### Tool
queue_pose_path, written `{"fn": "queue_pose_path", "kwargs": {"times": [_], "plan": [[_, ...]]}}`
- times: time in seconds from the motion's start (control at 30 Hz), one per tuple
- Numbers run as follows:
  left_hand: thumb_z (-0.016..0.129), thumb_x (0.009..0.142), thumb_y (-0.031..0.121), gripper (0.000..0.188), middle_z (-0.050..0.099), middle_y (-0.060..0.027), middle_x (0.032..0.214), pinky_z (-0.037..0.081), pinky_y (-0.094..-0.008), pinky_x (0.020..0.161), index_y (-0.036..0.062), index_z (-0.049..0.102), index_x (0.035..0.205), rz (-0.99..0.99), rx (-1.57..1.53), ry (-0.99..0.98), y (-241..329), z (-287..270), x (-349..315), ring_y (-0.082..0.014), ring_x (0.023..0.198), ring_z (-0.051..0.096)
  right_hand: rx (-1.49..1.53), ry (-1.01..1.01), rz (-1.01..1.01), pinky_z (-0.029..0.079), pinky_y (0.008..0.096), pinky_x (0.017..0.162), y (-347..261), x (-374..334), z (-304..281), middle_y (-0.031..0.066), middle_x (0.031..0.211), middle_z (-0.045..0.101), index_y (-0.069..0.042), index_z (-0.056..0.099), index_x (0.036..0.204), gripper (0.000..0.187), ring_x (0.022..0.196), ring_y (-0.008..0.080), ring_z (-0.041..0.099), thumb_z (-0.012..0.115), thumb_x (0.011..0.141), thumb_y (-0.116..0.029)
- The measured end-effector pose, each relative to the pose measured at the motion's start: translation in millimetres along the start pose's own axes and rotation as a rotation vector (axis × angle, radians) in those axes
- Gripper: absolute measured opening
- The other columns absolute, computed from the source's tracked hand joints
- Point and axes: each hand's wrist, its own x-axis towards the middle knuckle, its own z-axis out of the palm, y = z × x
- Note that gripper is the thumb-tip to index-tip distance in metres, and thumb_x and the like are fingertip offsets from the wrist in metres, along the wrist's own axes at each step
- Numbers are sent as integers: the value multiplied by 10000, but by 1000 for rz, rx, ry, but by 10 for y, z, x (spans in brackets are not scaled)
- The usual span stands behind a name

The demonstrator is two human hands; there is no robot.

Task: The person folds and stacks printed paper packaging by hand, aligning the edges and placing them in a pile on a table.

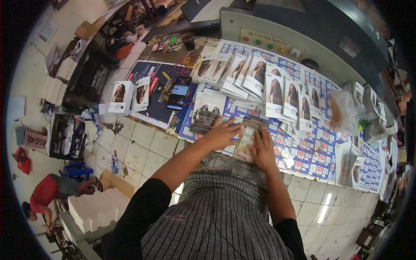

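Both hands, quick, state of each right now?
Left hand: open, spread, at the printed leaflet.
Right hand: open, resting at the leaflet's right edge.

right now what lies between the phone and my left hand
Mostly printed papers with a dark picture on top; the head view shows them between the phone and your left hand.

You have two hands on one printed piece — and around you count one phone, two white printed piles left of it, one dark cup, four round coloured buttons and one other person — the fanned white packs overlap too much to count.
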Motion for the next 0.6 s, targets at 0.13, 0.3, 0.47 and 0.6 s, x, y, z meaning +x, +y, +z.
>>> {"fn": "queue_pose_path", "kwargs": {"times": [0.13,0.3,0.47,0.6], "plan": [[633,918,387,630,340,-21,1592,108,-623,1172,130,462,1467,9,11,0,22,-49,-2,-265,1507,199,-85,-5,-14,252,525,1172,-28,-3,26,222,1544,339,-4,454,1424,641,1443,412,290,610,940,-393],[631,913,443,678,305,-18,1611,86,-596,1186,145,437,1490,1,-12,-69,-15,-137,34,-300,1520,131,-119,-69,-23,189,557,1185,-36,38,73,183,1588,286,-47,379,1493,763,1490,357,223,576,934,-528],[649,898,442,660,305,-38,1610,111,-604,1178,135,481,1459,-27,-18,-8,-36,-88,16,-302,1525,107,-109,-86,-26,155,550,1200,-60,68,45,177,1590,278,-25,358,1497,851,1498,348,196,615,891,-564],[651,886,468,701,302,-70,1609,110,-609,1177,117,467,1465,-16,-38,24,-21,-52,0,-308,1527,99,-111,-97,-21,152,555,1199,-72,62,28,181,1582,292,-22,360,1495,880,1497,350,193,640,866,-570]]}}
